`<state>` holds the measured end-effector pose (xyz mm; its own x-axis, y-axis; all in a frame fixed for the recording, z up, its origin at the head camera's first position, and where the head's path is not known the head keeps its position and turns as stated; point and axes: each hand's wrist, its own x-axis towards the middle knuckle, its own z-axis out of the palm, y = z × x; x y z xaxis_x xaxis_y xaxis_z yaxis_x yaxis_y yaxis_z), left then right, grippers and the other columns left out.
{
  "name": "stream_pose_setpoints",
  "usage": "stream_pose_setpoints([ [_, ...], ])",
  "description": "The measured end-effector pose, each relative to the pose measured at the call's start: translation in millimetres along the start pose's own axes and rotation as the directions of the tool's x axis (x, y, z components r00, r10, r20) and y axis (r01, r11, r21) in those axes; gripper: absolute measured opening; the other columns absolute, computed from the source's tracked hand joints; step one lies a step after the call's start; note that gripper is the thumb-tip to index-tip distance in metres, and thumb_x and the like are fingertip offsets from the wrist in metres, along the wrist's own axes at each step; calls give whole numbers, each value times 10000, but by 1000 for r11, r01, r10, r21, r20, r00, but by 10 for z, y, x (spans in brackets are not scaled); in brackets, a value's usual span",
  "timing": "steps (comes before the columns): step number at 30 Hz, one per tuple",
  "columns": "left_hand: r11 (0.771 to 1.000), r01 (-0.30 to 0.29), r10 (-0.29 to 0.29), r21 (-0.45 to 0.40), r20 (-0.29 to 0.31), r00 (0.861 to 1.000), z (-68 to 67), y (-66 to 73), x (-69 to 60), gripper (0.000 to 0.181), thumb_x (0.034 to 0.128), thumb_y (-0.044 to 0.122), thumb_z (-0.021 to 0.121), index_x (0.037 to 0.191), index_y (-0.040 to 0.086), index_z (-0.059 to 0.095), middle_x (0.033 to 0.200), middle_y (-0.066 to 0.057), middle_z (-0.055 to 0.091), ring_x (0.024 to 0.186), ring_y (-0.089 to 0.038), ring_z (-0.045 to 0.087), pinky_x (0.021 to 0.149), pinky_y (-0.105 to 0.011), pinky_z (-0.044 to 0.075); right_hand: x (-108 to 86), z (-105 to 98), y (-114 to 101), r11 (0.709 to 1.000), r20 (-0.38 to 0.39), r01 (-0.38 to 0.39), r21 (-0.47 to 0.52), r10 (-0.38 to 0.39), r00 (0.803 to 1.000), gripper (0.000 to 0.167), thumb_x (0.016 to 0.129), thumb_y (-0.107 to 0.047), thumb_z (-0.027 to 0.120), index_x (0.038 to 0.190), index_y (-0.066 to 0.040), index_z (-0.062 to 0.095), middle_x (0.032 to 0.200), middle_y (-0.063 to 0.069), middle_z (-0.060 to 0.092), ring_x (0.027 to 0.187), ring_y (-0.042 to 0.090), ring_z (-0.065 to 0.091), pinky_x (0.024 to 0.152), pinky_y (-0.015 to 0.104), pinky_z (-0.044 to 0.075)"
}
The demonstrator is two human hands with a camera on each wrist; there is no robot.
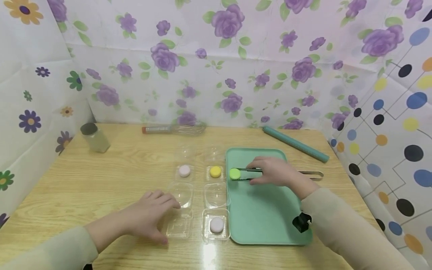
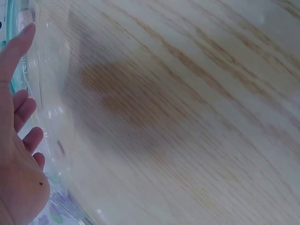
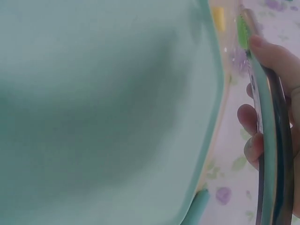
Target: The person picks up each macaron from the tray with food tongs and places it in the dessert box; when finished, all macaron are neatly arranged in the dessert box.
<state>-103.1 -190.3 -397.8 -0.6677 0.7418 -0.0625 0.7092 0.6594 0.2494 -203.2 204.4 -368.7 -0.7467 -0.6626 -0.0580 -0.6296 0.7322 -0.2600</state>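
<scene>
In the head view my right hand [image 1: 275,171] holds a pair of metal tongs [image 1: 310,174] above the green tray [image 1: 263,213]. Between the tongs' tips is a bright green macaron [image 1: 234,173], over the tray's left edge. The right wrist view shows the thumb and fingers around the tongs [image 3: 274,154]. My left hand [image 1: 148,213] is spread low over the table, its fingers beside a clear plastic box [image 1: 179,225] with nothing in it. A box to its right holds a pale lilac macaron [image 1: 216,225]. Farther back, two more open boxes hold a pale pink macaron [image 1: 184,171] and a yellow macaron [image 1: 215,171].
A whisk [image 1: 173,129] lies along the back of the table. At the back left stands a jar with a dark lid [image 1: 95,137]. A teal rolling pin [image 1: 295,144] lies behind the tray. Patterned cloth [image 1: 202,75] hangs around the table's back and sides.
</scene>
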Motion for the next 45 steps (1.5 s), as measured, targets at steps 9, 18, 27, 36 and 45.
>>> stream_pose_setpoints([
  [9, 1000, 1, -1, -12, 4, 1000, 6, -10, 13, 770, 595, 516, 791, 1236, 187, 517, 1220, 82, 486, 1057, -148, 406, 851, -374, 345, 106, -19, -281, 994, -12, 110, 15, -110, 994, 437, 804, -410, 713, 1157, -160, 657, 1077, -43, 619, 941, 127, 596, 773, 333, 506],
  [18, 1000, -7, 7, -13, 1, 1000, 13, 1, 18, 756, 586, 508, 802, 1215, 192, 528, 1207, 89, 485, 1024, -134, 403, 829, -357, 334, 188, 18, -584, 970, 16, 243, 23, -243, 970, 433, 799, -401, 720, 1165, -178, 654, 1067, -59, 613, 887, 110, 591, 768, 309, 496],
  [27, 1000, 9, -8, -24, 21, 1000, 7, -3, 27, 773, 574, 505, 810, 1225, 202, 523, 1219, 98, 481, 1038, -133, 402, 849, -377, 336, 282, 107, -912, 949, 108, 314, 12, -314, 943, 438, 805, -405, 707, 1173, -176, 643, 1107, -53, 602, 959, 94, 579, 792, 272, 490],
  [36, 999, 19, -18, -36, 33, 999, 22, -14, 36, 776, 575, 517, 805, 1229, 209, 524, 1224, 106, 478, 1046, -129, 396, 827, -359, 327, 386, 337, -1204, 902, 146, 430, -28, -422, 895, 442, 802, -443, 700, 1160, -189, 647, 1056, -86, 599, 900, 8, 546, 741, 142, 448],
  [45, 999, 18, -15, -51, 42, 999, 13, -17, 40, 780, 588, 521, 797, 1243, 201, 519, 1227, 98, 476, 1039, -128, 391, 821, -354, 325, 472, 428, -1416, 893, 178, 434, -116, -412, 894, 444, 785, -466, 708, 1156, -229, 648, 1079, -126, 593, 770, -31, 532, 616, 107, 419],
])
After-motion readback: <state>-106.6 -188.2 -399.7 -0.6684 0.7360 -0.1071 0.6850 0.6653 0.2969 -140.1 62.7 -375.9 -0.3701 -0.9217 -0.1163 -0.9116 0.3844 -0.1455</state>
